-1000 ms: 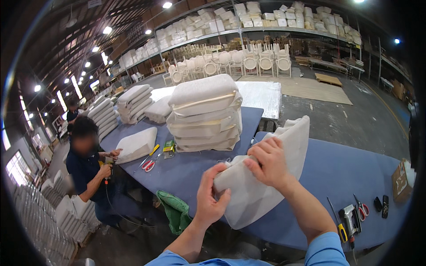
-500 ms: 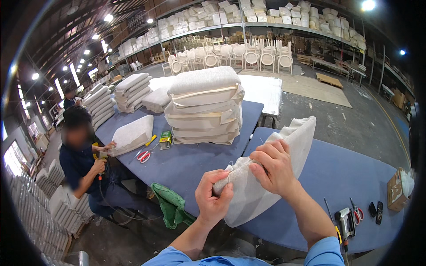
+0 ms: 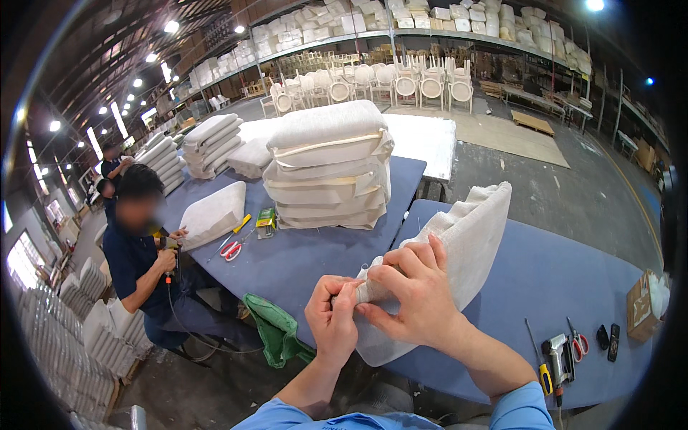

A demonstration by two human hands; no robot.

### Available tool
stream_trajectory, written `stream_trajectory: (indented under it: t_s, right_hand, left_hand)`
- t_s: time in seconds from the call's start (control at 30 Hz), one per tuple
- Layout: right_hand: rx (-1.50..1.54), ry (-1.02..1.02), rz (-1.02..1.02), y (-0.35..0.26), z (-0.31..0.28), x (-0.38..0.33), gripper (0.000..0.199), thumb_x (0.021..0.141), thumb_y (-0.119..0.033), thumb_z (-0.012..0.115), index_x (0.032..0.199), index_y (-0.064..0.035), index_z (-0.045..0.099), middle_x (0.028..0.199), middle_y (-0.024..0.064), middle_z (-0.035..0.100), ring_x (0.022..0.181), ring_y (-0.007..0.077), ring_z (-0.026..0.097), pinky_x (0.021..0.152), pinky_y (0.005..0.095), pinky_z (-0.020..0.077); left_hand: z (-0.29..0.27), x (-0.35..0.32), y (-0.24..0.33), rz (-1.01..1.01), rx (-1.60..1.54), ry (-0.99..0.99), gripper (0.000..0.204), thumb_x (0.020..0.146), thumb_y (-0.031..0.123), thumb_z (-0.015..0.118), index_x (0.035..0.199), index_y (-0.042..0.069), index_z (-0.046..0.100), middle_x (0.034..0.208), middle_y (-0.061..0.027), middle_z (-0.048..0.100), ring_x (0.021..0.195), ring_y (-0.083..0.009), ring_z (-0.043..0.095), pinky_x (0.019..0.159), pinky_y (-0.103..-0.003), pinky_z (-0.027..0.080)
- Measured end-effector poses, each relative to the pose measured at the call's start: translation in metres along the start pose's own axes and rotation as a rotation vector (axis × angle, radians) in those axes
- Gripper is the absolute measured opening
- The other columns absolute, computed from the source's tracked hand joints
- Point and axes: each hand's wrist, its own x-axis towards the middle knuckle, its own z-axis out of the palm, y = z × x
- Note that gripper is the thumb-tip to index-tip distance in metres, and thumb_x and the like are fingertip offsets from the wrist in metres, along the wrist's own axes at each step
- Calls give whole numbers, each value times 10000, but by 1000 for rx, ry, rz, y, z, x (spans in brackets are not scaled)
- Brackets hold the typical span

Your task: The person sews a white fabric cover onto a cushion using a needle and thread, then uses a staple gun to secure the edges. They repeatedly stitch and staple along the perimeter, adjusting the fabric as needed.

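A light grey fabric-covered seat cushion [image 3: 469, 251] stands tilted on the blue table in front of me, its gathered fabric edge running along the upper left side. My left hand [image 3: 335, 312] pinches the cushion's near left corner between thumb and fingers. Just to its right, my right hand [image 3: 410, 290] grips the same fabric edge, thumb below and fingers bent over the top. Loose threads show beside the fingertips. The fingers hide the exact fold of cloth being held.
At right lie a staple gun [image 3: 557, 358], a yellow-handled screwdriver [image 3: 542, 365], red-handled scissors [image 3: 579, 344] and a cardboard box [image 3: 643, 308]. Stacked cushions [image 3: 330, 172] stand ahead. A co-worker [image 3: 140, 244] holds a power tool at a cushion on the left. A green cloth [image 3: 276, 330] hangs off the table.
My right hand has moved down and left along the fabric edge, close to my left hand. My left hand has shifted slightly left. The cushion stays nearly in place.
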Motion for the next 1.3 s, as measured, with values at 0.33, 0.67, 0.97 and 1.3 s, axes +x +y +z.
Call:
stream_trajectory:
  t_s: [0.33,0.67,0.97,1.3]
  right_hand:
    - [199,19,17,13,-1,0,239,819,-328,821,981,-159,774,971,18,667,1014,230,575,1054,464,323]
    - [-102,292,-131,5,26,-11,226,852,-349,751,846,-138,667,883,45,585,897,255,587,944,476,391]
    - [-1,643,156,43,-5,-55,279,884,-115,763,1157,-95,709,1324,141,621,1253,348,572,1108,489,418]
    - [-828,-337,1529,108,-143,-392,360,887,-178,709,1228,-68,670,1152,184,706,1114,404,685,958,538,538]
  left_hand:
    - [-7,-6,-1,163,22,-36,181,1031,98,538,1012,-33,663,1079,-159,702,997,-191,650,931,-334,500]
    - [4,-13,-3,197,61,-33,198,1013,94,478,1030,-27,634,1102,-180,698,999,-230,654,920,-370,525]
    - [-9,-12,-14,435,377,-127,185,948,105,602,1091,6,538,1130,-147,583,1018,-245,568,940,-416,483]
    - [-21,16,-38,206,137,-55,235,977,158,733,1131,36,603,1150,-96,648,1089,-220,602,1024,-392,471]
